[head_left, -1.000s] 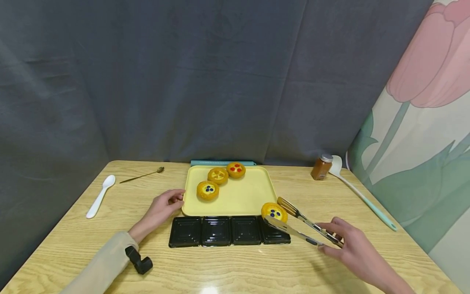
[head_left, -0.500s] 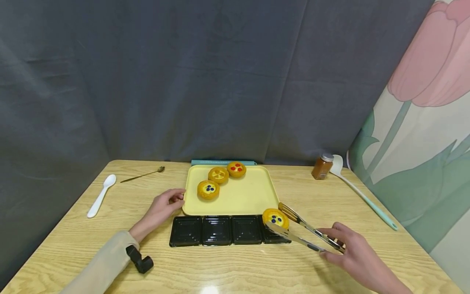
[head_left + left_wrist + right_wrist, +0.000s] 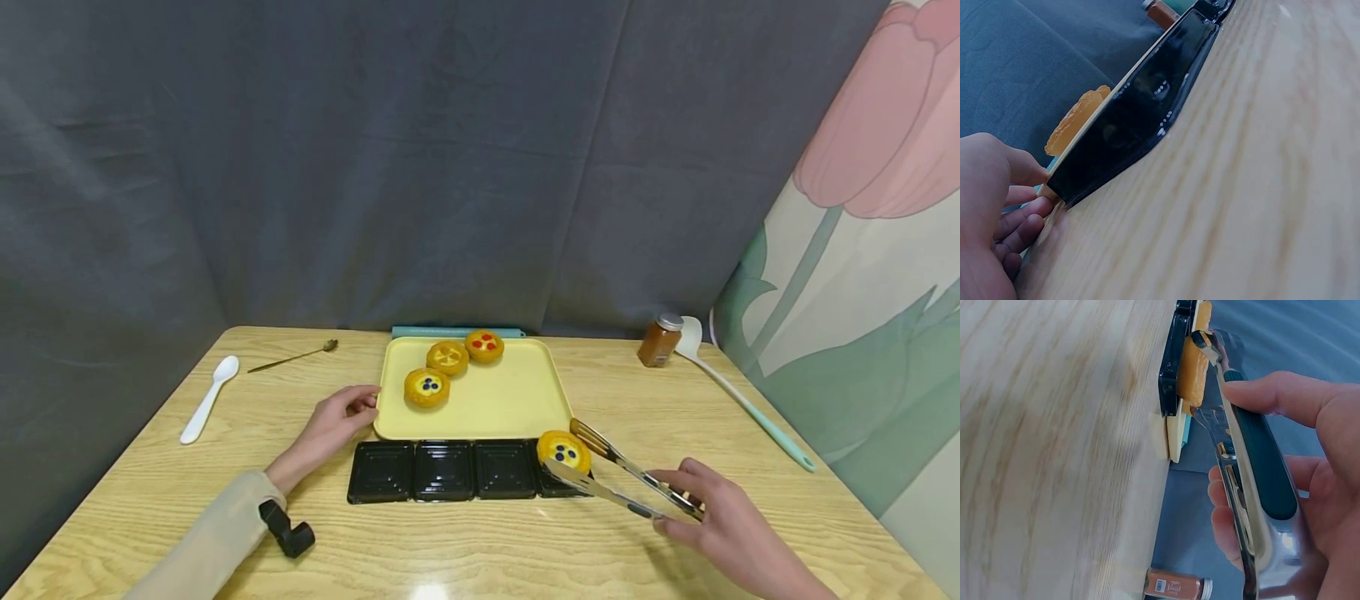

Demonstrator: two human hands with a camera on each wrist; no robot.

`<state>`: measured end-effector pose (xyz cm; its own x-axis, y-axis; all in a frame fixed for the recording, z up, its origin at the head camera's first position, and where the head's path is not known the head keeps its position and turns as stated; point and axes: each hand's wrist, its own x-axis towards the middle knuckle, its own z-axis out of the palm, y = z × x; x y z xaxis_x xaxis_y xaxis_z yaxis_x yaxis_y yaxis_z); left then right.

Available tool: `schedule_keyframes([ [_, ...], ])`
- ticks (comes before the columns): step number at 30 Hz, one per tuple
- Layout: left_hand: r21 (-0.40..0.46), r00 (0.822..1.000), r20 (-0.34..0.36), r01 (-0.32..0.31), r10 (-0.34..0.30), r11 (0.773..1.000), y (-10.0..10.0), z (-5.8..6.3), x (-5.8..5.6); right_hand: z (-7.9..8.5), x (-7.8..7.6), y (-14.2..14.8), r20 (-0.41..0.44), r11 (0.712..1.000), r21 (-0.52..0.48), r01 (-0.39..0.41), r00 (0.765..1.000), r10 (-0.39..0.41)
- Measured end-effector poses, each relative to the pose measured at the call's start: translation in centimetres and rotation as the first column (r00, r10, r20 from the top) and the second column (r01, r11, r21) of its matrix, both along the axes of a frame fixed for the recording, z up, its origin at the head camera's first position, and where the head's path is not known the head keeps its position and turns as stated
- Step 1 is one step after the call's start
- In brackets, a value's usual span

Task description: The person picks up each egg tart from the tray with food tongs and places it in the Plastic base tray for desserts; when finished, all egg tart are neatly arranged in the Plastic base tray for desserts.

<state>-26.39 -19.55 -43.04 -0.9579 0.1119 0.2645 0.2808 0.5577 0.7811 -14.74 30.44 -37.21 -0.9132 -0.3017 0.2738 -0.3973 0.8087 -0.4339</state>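
Note:
My right hand point(image 3: 723, 525) grips metal tongs point(image 3: 626, 500) with dark handle pads point(image 3: 1263, 462). One tong end lies on each side of a blueberry-topped egg tart point(image 3: 561, 447), which sits over the rightmost compartment of a black four-part plastic tray point(image 3: 504, 471). In the right wrist view, the tart's orange side point(image 3: 1192, 372) is right at the black tray's top. At the left edge of a yellow tray point(image 3: 510, 392), my left hand point(image 3: 341, 417) pinches the rim between thumb and fingers. On that tray lie another blueberry tart point(image 3: 427, 389), a yellow-topped tart point(image 3: 447, 358) and a red-topped tart point(image 3: 484, 346).
To the left lie a white spoon point(image 3: 206, 404) and a thin gold spoon point(image 3: 292, 356). A brown spice jar point(image 3: 660, 342) and a long green-handled spoon point(image 3: 742, 400) are at the right. A teal bar point(image 3: 459, 332) lies behind the yellow tray, before a dark curtain point(image 3: 390, 167).
The tongs and blueberry tart have come down and toward me, from the yellow tray's near right corner onto the black tray's rightmost compartment. My left hand stays at the rim.

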Motion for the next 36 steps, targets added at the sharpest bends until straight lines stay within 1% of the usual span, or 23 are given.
schedule_keyframes([
  [1,-0.001,1.0,-0.001,0.002,-0.002,1.0,0.0,0.0,0.0,0.0,0.0,0.0,0.008,1.0,0.002,0.005,1.0,-0.005],
  [6,-0.003,1.0,-0.004,0.0,0.0,1.0,0.0,-0.1,-0.1,-0.2,0.1,0.1,-0.023,1.0,0.009,0.023,0.999,-0.023],
  [9,-0.005,1.0,-0.001,-0.005,0.005,1.0,0.0,-0.1,-0.1,-0.2,0.1,0.2,-0.057,1.0,0.015,0.025,0.998,-0.024],
  [13,0.002,1.0,-0.005,-0.003,0.003,1.0,0.0,-0.1,0.0,-0.1,0.0,0.1,-0.107,1.0,0.017,0.006,0.994,-0.004],
  [19,-0.001,1.0,-0.013,-0.003,0.003,1.0,0.0,-0.1,0.0,0.7,-0.2,-0.4,-0.174,1.0,0.02,-0.009,0.985,0.012],
  [22,-0.006,1.0,-0.011,-0.003,0.003,1.0,0.0,-0.1,-0.1,1.3,-0.4,-0.9,-0.157,1.0,0.027,0.01,0.988,-0.005],
  [26,0.0,1.0,-0.009,0.0,0.0,1.0,0.1,0.0,0.0,2.1,-0.8,-1.6,-0.085,0.998,0.038,0.046,0.995,-0.042],
  [28,0.003,1.0,-0.014,0.0,0.0,1.0,0.1,0.0,0.0,2.5,-1.2,-2.0,-0.066,0.998,0.037,0.051,0.997,-0.048],
  [36,0.008,1.0,-0.009,-0.006,0.006,1.0,0.1,0.1,0.1,3.2,-3.3,-3.4,-0.097,1.0,0.023,0.016,0.995,-0.014],
])
